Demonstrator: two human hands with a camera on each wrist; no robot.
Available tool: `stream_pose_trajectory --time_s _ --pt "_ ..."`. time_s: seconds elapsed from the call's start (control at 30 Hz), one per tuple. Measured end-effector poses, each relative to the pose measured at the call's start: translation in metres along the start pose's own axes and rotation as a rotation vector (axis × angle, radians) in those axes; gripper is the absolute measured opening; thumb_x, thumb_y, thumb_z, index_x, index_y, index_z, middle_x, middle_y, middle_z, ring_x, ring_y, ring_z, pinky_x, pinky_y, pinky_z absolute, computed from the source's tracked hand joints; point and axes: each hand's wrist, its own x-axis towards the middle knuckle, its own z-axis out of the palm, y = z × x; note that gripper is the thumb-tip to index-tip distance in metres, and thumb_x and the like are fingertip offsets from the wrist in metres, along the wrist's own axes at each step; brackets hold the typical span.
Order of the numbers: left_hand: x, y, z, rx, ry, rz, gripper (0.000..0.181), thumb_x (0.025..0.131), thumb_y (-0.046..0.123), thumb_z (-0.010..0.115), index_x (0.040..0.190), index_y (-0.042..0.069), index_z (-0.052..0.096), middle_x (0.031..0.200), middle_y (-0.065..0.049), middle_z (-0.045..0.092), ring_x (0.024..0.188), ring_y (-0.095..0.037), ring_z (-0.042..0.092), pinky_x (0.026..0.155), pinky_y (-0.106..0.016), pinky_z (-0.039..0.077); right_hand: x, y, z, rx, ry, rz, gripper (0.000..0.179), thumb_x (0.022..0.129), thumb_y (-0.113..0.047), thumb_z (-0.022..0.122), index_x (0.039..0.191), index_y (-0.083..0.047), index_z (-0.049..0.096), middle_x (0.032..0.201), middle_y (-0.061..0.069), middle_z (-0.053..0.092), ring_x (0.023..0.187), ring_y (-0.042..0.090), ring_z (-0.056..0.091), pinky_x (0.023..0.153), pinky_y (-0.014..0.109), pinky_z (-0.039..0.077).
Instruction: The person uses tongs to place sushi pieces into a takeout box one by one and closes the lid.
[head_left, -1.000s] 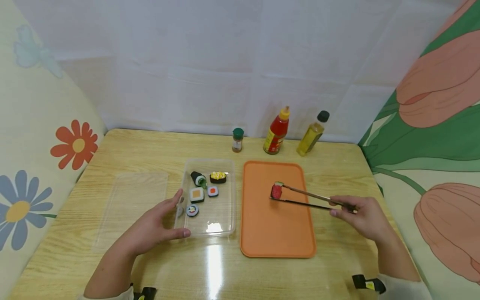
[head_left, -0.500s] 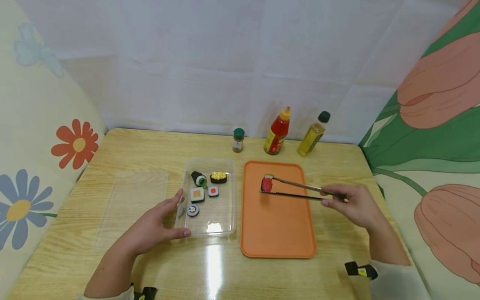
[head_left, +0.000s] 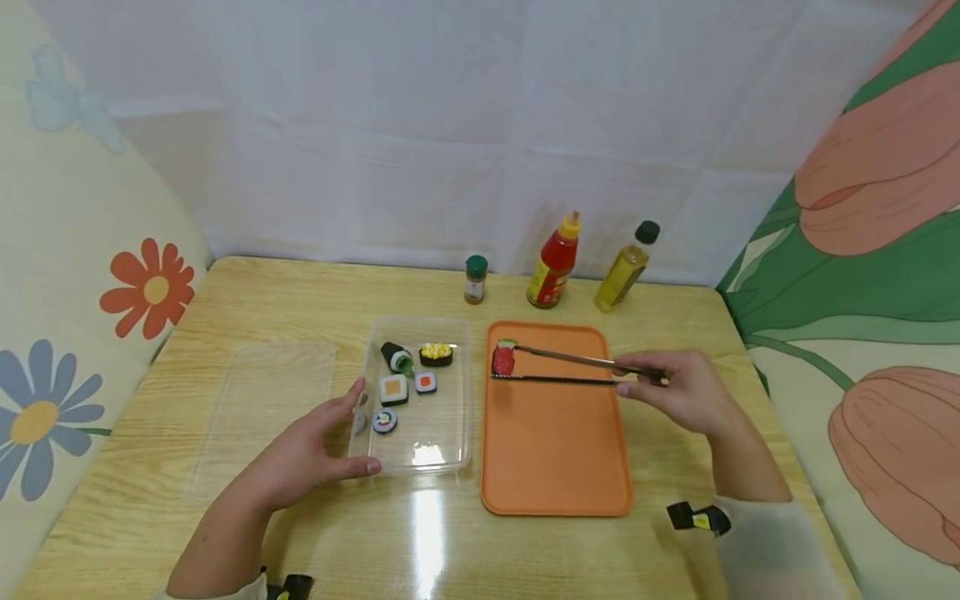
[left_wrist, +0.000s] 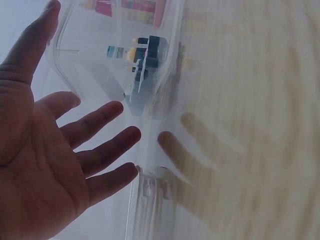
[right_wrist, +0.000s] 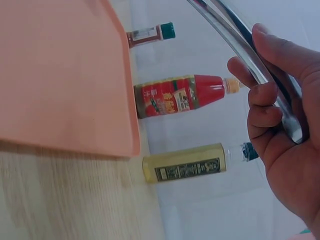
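Note:
My right hand [head_left: 675, 390] grips metal tongs [head_left: 570, 357] near their closed end, and the right wrist view shows fingers and thumb wrapped round the tongs [right_wrist: 240, 47]. Between the tong tips sits a red-topped sushi piece [head_left: 503, 360] with a dark wrap and some green, over the upper left of the orange tray [head_left: 558, 450]. My left hand [head_left: 307, 454] lies with spread fingers at the left wall of a clear plastic box [head_left: 442, 433]; in the left wrist view the hand [left_wrist: 60, 150] has relaxed fingers. Inside the box are several sushi pieces, among them a corn-topped one [head_left: 436, 354] and a hand roll [head_left: 397, 358].
A clear lid [head_left: 262, 417] lies left of the box. Along the back of the table stand a green-capped spice jar [head_left: 475, 280], a red sauce bottle [head_left: 553, 262] and an oil bottle [head_left: 624, 271]. Behind them hangs a white cloth [head_left: 420, 150].
My right hand has moved left and slightly away from me, carrying the sushi piece in the tongs from mid-tray to the tray's upper left. The left hand and box stay put.

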Motion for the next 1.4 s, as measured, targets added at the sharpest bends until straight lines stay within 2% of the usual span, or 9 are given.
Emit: stream_pose_trajectory --time_s 0.13,0.47,0.77,1.03,1.2,1.4 --pt "0.000 -0.001 0.000 0.001 0.000 0.000 0.118 0.077 0.060 0.085 0.168 0.024 0.019 0.164 -0.025 0.033 0.149 -0.052 0.026 0.114 -0.074 0.024 0.009 -0.005 0.005 0.025 -0.028 -0.016 0.028 0.088 -0.010 0.084 0.116 -0.011 0.080 0.088 -0.007 0.075 0.062 0.011 0.054 0.049 0.025 0.043" --pt "0.001 0.001 -0.001 0.004 0.002 0.016 0.118 0.078 0.060 0.085 0.168 0.022 0.019 0.164 -0.026 0.032 0.149 -0.052 0.026 0.114 -0.073 0.023 0.023 -0.010 0.024 0.107 -0.087 0.001 0.029 0.091 -0.012 0.082 0.118 -0.006 0.079 0.098 0.002 0.078 0.066 0.013 0.056 0.057 0.027 0.049" --pt "-0.001 0.000 -0.001 0.011 -0.004 0.006 0.118 0.078 0.060 0.084 0.168 0.022 0.019 0.163 -0.026 0.033 0.149 -0.052 0.027 0.114 -0.073 0.024 0.040 -0.016 0.042 0.098 -0.155 -0.021 0.026 0.090 -0.017 0.084 0.116 -0.012 0.080 0.096 0.000 0.078 0.068 0.014 0.055 0.058 0.027 0.047" --pt "-0.002 0.000 -0.001 0.011 -0.002 -0.002 0.117 0.078 0.061 0.084 0.168 0.024 0.018 0.163 -0.026 0.032 0.149 -0.053 0.027 0.113 -0.074 0.025 0.050 -0.020 0.053 0.116 -0.206 -0.029 0.028 0.090 -0.018 0.084 0.117 -0.011 0.080 0.100 0.004 0.079 0.065 0.014 0.055 0.056 0.027 0.046" --pt "-0.002 0.002 -0.002 0.016 -0.001 0.000 0.117 0.079 0.060 0.084 0.168 0.024 0.018 0.164 -0.026 0.032 0.149 -0.053 0.027 0.114 -0.073 0.025 0.056 -0.026 0.058 0.083 -0.231 -0.029 0.030 0.090 -0.022 0.084 0.118 -0.012 0.080 0.098 -0.001 0.079 0.063 0.012 0.053 0.054 0.027 0.045" --pt "-0.002 0.002 -0.001 0.004 -0.003 -0.003 0.117 0.079 0.058 0.085 0.168 0.023 0.018 0.163 -0.026 0.032 0.149 -0.053 0.026 0.114 -0.073 0.024 0.064 -0.031 0.062 0.052 -0.293 -0.035 0.032 0.091 -0.027 0.083 0.119 -0.012 0.079 0.099 -0.001 0.079 0.059 0.011 0.052 0.053 0.028 0.044"
